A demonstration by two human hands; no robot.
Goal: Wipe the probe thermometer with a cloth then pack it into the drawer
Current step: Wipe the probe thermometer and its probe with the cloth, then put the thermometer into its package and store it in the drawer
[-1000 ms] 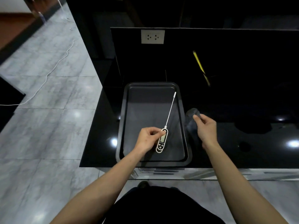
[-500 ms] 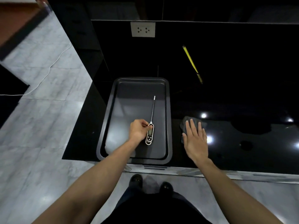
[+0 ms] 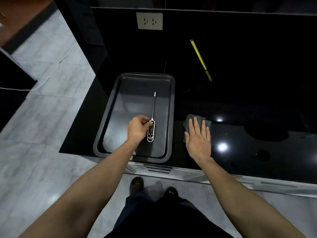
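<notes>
Floor: grey marble tiles (image 3: 42,127) fill the left of the frame, with a white cable (image 3: 56,67) trailing across the upper left.
Counter: glossy black countertop (image 3: 248,148) runs from the centre to the right edge, with bright light spots on it.
Tray: dark baking tray (image 3: 169,117) sits at the centre on the counter's left end.
Left hand: left hand (image 3: 138,128) is curled, thumb and fingertips pinching the head of the probe thermometer (image 3: 151,130), which lies in the tray with its probe pointing to the top of the frame.
Right hand: right hand (image 3: 199,138) lies flat with straight fingers on the grey cloth (image 3: 189,119), right of the tray.
Wall: wall socket (image 3: 149,20) at upper centre; a yellow rod (image 3: 199,57) slants down to its right.
Change: half a second ago both hands held these same poses; only the view has shifted slightly.
</notes>
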